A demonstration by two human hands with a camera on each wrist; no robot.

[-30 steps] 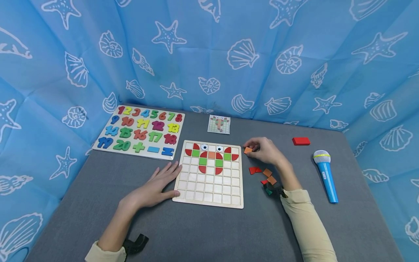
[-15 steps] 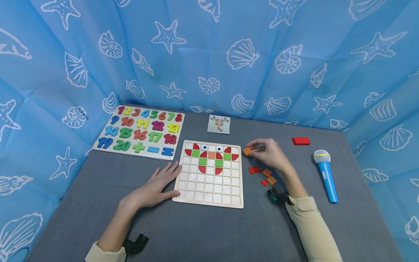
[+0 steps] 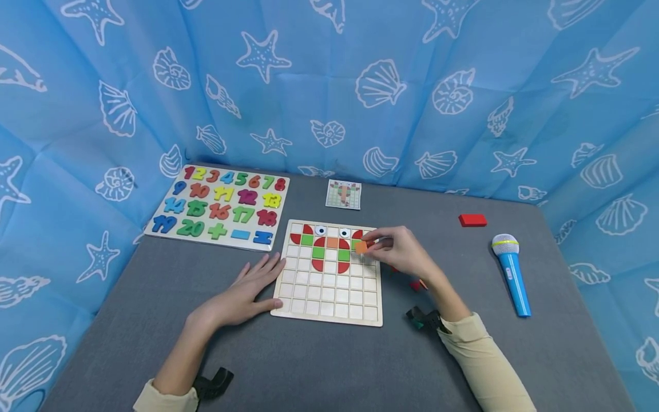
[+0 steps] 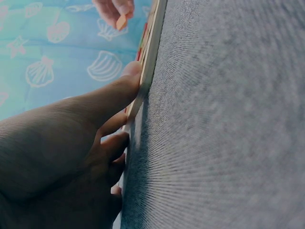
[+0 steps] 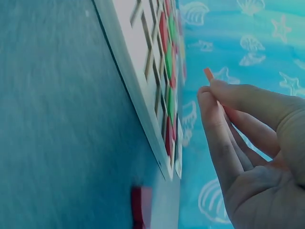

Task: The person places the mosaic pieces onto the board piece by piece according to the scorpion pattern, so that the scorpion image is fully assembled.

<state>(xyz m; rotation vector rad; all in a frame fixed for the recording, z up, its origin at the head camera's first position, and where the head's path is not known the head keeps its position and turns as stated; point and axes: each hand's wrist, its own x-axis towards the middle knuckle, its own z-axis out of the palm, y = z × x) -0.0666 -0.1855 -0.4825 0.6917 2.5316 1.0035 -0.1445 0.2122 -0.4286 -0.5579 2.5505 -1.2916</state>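
Note:
An orange square tile [image 3: 361, 247] is pinched between the thumb and fingertips of my right hand [image 3: 401, 250]. That hand is raised over the upper right part of the wooden grid board [image 3: 326, 309]; the right wrist view shows the tile [image 5: 208, 74] held above the board's surface. Red quarter-round, green and orange tiles and two eye tiles [image 3: 344, 233] fill cells in the board's upper rows. My left hand [image 3: 242, 294] lies spread at the board's left edge, its thumb [image 4: 132, 70] resting on the rim.
Loose red tiles [image 3: 415, 285] lie right of the board, partly hidden by my right hand. Behind the board is a pattern card [image 3: 343, 194]. A number puzzle [image 3: 218, 207] stands at the back left. A red block [image 3: 472, 220] and a blue toy microphone [image 3: 511, 276] lie on the right.
My right hand has carried the orange tile leftward from beside the board to over its upper right cells. The left hand has stayed in place.

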